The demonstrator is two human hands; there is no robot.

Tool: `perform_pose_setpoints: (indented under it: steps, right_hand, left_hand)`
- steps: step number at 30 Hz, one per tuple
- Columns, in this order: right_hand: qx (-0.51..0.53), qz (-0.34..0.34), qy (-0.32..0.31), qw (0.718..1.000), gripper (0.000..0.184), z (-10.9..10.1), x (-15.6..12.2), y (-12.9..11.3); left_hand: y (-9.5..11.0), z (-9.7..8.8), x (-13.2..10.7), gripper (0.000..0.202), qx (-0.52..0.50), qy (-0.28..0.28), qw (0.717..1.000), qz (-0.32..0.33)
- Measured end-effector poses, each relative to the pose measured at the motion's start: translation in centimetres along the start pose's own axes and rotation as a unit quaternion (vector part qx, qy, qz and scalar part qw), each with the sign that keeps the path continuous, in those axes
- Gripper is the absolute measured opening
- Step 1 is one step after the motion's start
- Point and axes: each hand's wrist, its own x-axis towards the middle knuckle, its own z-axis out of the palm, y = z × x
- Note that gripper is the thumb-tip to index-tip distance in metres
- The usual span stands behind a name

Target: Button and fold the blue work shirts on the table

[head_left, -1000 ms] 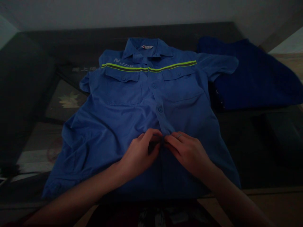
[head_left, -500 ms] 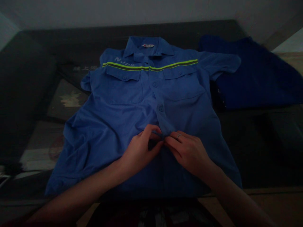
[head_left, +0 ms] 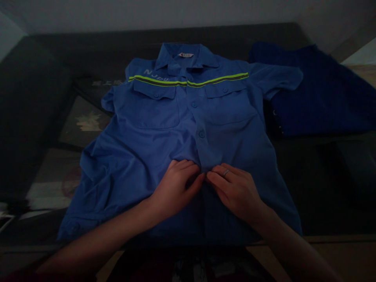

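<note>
A blue short-sleeved work shirt (head_left: 152, 141) with a yellow-green reflective chest stripe lies face up, collar at the far end. My left hand (head_left: 174, 188) and my right hand (head_left: 235, 190) meet at the shirt's front placket, below the lower visible button (head_left: 201, 134). Both hands have their fingers curled and pinched on the placket fabric, fingertips nearly touching each other. A ring shows on my right hand. The spot under the fingertips is hidden.
A folded dark blue garment (head_left: 317, 94) lies to the right of the shirt, partly under its sleeve. The shirt rests on a dark surface (head_left: 323, 188) with patterned patches at the left. A pale wall runs along the back. The scene is dim.
My left fingers have closed down flatter onto the placket, covering the gap seen before. The view has shifted slightly; the shirt itself has stayed in place.
</note>
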Motion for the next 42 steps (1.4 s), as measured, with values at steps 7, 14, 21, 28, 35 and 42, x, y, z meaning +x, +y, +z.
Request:
perform_pose_setpoints:
  steps: [7,14,21,28,35,42]
  right_hand:
    - [0.043,0.018,-0.016,0.999,0.023,-0.06,0.02,0.14]
    - [0.058,0.050,-0.058,0.995,0.020,0.30,0.14,0.19]
    - [0.055,0.044,-0.078,0.994,0.019,0.18,0.07,0.32]
    - [0.116,0.092,-0.074,0.986,0.021,-0.55,0.04,0.42]
    - [0.178,0.146,-0.075,0.970,0.019,-0.54,0.08,0.33]
    - [0.287,0.203,-0.070,0.934,0.016,-0.41,0.43,0.41]
  left_hand:
    - [0.06,-0.02,0.15,0.027,-0.043,0.003,0.999,-0.025]
    - [-0.21,0.28,0.30,0.026,-0.049,0.000,0.998,-0.027]
    - [-0.23,0.39,0.35,0.026,-0.047,-0.005,0.998,-0.029]
    - [-0.17,0.28,0.18,0.027,-0.034,0.007,0.999,-0.013]
    - [-0.28,0.29,0.19,0.026,0.005,0.006,1.000,-0.002]
    - [-0.38,0.40,-0.05,0.024,0.097,0.015,0.994,0.037]
